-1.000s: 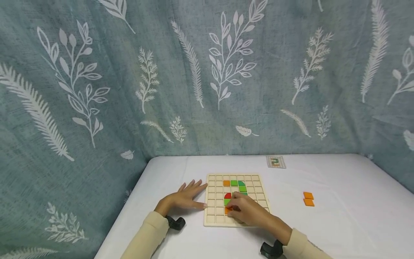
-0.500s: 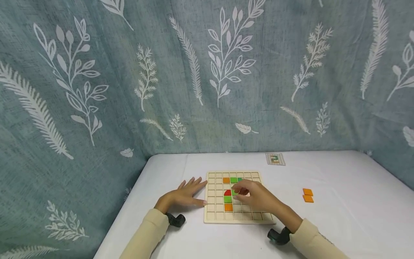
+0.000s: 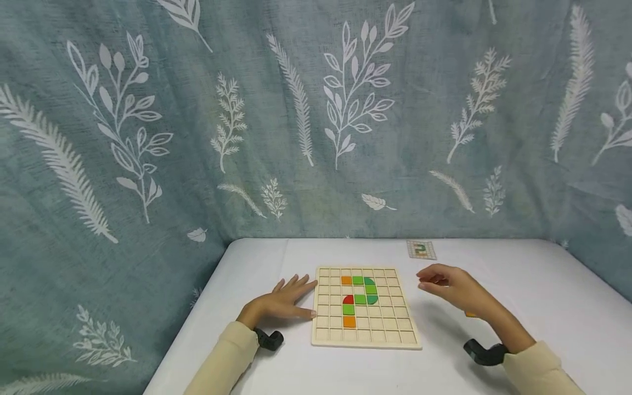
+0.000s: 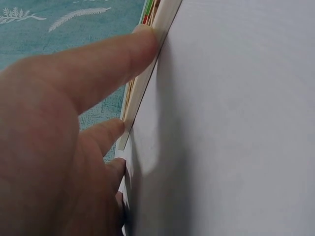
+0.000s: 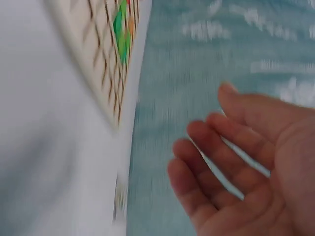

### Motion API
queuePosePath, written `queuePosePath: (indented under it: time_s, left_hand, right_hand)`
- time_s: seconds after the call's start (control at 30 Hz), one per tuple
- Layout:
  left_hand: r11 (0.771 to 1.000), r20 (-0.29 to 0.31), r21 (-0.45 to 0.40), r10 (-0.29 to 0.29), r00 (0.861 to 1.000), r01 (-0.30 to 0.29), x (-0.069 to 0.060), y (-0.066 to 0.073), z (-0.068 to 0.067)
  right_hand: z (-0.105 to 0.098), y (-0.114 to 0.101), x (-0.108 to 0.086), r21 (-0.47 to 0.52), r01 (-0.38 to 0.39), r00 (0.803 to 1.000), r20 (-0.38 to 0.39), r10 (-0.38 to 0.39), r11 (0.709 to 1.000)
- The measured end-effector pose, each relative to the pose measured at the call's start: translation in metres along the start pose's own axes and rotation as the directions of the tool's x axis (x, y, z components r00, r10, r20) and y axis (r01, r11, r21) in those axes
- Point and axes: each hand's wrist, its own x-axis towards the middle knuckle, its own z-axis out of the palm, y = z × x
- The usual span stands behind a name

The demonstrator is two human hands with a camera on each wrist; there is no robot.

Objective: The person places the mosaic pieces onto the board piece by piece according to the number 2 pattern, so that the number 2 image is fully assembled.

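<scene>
A pale wooden grid board (image 3: 395, 323) lies flat on the white table, with several coloured tiles set in its cells. Among them are an orange tile (image 3: 349, 322) near the front, a red rounded tile (image 3: 348, 299), and a green tile (image 3: 360, 299). My left hand (image 3: 282, 300) rests beside the board, thumb and a fingertip touching its left edge; the left wrist view shows the thumb (image 4: 118, 61) against that edge. To the right of the board my right hand (image 3: 451, 285) is raised above the table, fingers loosely bent, nothing held, as the right wrist view also shows.
A small pattern card (image 3: 421, 250) lies at the back of the table, right of the board. Under the right forearm a bit of an orange tile (image 3: 470, 314) shows; the rest there is hidden. A patterned curtain (image 3: 316, 120) hangs behind the table.
My right hand has left the board and moved right, toward the loose orange tiles, which it now mostly covers. The orange tile in the front cell is uncovered. The left hand stays put.
</scene>
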Motion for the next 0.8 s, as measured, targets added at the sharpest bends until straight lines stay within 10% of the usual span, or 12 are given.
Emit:
queuePosePath:
  time_s: [0.3, 0.8]
  left_hand:
    - [1.000, 0.009, 0.010, 0.005, 1.000, -0.005, -0.002, 0.003, 0.000]
    - [1.000, 0.022, -0.001, 0.023, 1.000, -0.023, -0.002, 0.000, -0.001]
  right_hand:
    - [-0.034, 0.067, -0.023, -0.003, -0.232, 0.971, -0.065, 0.232, 0.973]
    - [-0.035, 0.121, -0.047, -0.045, -0.288, 0.957, 0.028, 0.290, 0.957]
